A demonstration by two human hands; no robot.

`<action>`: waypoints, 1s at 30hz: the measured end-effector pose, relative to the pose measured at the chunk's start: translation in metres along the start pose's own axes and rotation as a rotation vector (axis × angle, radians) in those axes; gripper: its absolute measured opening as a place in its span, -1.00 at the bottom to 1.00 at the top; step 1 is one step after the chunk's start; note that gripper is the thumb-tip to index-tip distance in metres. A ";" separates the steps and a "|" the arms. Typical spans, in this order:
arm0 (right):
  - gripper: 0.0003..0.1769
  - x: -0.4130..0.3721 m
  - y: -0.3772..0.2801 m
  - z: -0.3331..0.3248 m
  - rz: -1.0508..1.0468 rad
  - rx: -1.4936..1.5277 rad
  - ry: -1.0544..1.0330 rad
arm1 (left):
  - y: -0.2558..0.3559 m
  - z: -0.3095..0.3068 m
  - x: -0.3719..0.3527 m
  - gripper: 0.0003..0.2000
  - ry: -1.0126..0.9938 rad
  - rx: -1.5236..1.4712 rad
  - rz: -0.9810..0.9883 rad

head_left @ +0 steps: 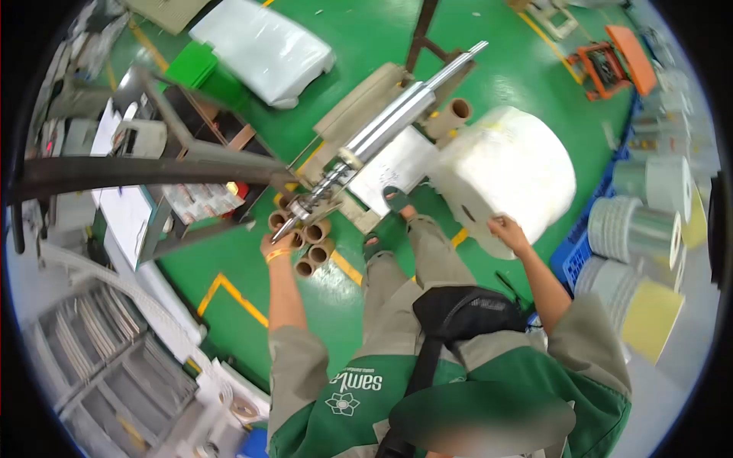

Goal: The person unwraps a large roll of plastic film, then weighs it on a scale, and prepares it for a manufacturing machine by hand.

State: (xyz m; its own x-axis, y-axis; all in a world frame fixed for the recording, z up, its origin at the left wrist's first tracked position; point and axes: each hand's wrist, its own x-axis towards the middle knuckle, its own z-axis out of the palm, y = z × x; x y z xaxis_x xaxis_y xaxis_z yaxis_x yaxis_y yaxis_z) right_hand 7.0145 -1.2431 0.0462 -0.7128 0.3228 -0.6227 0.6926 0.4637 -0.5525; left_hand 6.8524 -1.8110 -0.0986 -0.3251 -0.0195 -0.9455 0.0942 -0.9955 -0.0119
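My left hand, with a yellow band at the wrist, is closed around the near tip of a long metal shaft. The shaft slants away to the upper right, its thick polished middle lying across a beige machine frame. In front of the big white roll, near its end face and core hole, my right hand has its fingers curled in. Whether it touches the roll or pinches something small, I cannot make out.
Cardboard cores stand below the shaft's near end; another core is behind the roll. A dark metal post crosses the left side. Film rolls line the right, by a blue crate. An orange machine stands far right.
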 end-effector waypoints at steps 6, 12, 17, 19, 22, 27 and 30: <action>-0.55 -0.164 0.169 0.029 0.478 0.111 0.173 | -0.022 -0.021 -0.012 -0.37 -0.091 0.564 0.195; -0.58 -0.260 0.264 0.085 0.632 0.480 0.129 | -0.064 -0.173 0.070 -0.75 -0.164 1.157 -0.088; -0.64 -0.297 0.327 0.078 0.644 0.974 0.218 | -0.211 -0.250 -0.025 -0.90 -0.137 1.993 0.027; -0.65 -0.321 0.362 0.064 0.668 1.076 0.280 | -0.258 -0.282 -0.029 -0.87 -0.274 2.143 -0.009; -0.59 -0.356 0.441 0.047 0.715 0.942 0.309 | -0.369 -0.301 -0.068 -0.83 -0.375 2.176 0.149; -0.27 -0.378 0.545 -0.026 0.720 1.421 0.171 | -0.575 -0.290 -0.204 -0.24 -0.425 1.465 -0.600; -0.12 -0.345 0.530 -0.153 0.420 1.758 0.128 | -0.663 -0.281 -0.263 -0.19 -0.673 0.974 -0.944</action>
State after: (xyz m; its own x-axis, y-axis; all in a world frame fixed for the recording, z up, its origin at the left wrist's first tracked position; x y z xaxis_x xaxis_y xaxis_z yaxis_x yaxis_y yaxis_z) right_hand 7.6109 -0.9821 0.0532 -0.4232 0.2702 -0.8648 0.0449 -0.9471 -0.3179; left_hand 7.1401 -1.1196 0.0666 -0.2910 0.8732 -0.3909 -0.9420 -0.3329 -0.0424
